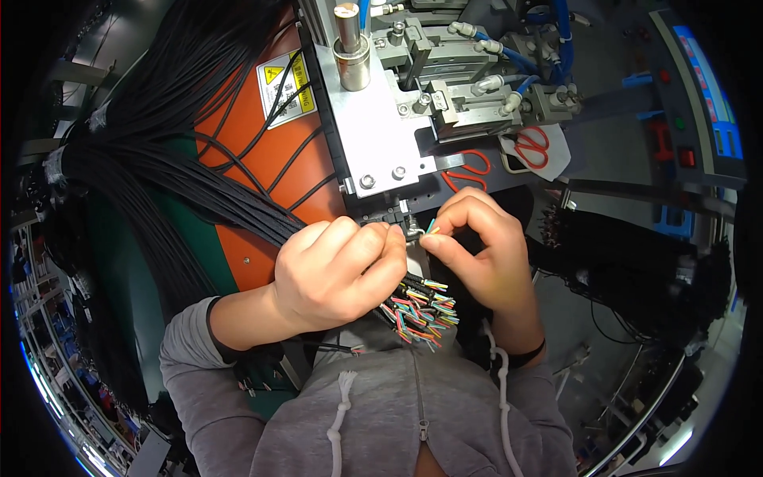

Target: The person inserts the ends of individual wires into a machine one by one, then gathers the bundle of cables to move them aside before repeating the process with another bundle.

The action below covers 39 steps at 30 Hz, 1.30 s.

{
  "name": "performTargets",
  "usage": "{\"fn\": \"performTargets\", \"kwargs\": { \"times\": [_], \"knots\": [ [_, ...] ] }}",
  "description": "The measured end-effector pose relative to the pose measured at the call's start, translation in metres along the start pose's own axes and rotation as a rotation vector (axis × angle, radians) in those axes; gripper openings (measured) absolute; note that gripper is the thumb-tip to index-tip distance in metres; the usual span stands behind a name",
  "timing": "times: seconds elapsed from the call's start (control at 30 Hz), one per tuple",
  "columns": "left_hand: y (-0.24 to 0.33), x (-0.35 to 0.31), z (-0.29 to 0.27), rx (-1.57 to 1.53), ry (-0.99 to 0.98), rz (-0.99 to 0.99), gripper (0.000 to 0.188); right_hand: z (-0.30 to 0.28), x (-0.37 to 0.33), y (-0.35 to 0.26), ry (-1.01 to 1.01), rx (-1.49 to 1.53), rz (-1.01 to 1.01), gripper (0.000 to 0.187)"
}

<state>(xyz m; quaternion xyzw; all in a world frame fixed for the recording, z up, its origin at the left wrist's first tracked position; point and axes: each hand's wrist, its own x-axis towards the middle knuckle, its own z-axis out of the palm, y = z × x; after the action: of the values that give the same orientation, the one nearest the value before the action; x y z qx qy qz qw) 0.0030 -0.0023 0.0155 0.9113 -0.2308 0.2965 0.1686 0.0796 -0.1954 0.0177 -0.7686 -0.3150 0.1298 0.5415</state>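
Observation:
My left hand (338, 270) is closed around a bundle of black cables (254, 211) that comes in from the left. The bundle's stripped ends, a fan of thin coloured wires (421, 314), stick out below that hand, in front of my body. Fingertips of the left hand meet near a cable end under the machine's front; what exactly they pinch is hidden. My right hand (485, 250) pinches a few thin coloured wires (432, 227) between thumb and index finger. Both hands are close together, just in front of a small metal fixture (401, 213).
A machine with a bright metal plate (369, 127), metal cylinders and blue hoses (517, 60) stands ahead. Red-handled scissors (469, 169) and a second red-handled pair (532, 148) lie to its right. More black cables (159, 222) hang at left; a control panel (691, 119) is far right.

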Motion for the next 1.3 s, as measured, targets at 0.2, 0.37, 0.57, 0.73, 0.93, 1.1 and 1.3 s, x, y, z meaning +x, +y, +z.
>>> {"fn": "performTargets", "kwargs": {
  "times": [0.2,0.37,0.57,0.73,0.93,1.1,1.3],
  "knots": [
    [0.002,-0.007,0.004,0.066,-0.021,0.022,0.027,-0.003,-0.003,0.021,-0.207,0.684,0.475,0.009],
    [0.004,-0.009,0.007,0.07,-0.095,0.0,0.026,0.006,0.0,0.027,-0.05,0.315,0.223,0.009],
    [0.006,-0.006,0.008,0.192,-0.275,-0.048,0.026,0.028,0.012,0.033,0.164,-0.247,-0.118,0.008],
    [0.01,-0.005,0.008,0.24,-0.312,-0.117,0.026,0.032,0.01,0.031,0.117,-0.301,-0.113,0.008],
    [0.011,-0.002,0.01,0.229,-0.315,-0.139,0.024,0.04,0.009,0.043,0.253,-0.244,-0.21,0.009],
    [0.003,-0.003,0.012,0.179,-0.257,-0.106,0.023,0.049,-0.002,0.06,0.212,0.223,0.256,0.008],
    [0.004,0.0,0.009,0.152,-0.235,-0.166,0.022,0.051,0.0,0.056,0.215,0.305,0.224,0.006]
  ]
}}
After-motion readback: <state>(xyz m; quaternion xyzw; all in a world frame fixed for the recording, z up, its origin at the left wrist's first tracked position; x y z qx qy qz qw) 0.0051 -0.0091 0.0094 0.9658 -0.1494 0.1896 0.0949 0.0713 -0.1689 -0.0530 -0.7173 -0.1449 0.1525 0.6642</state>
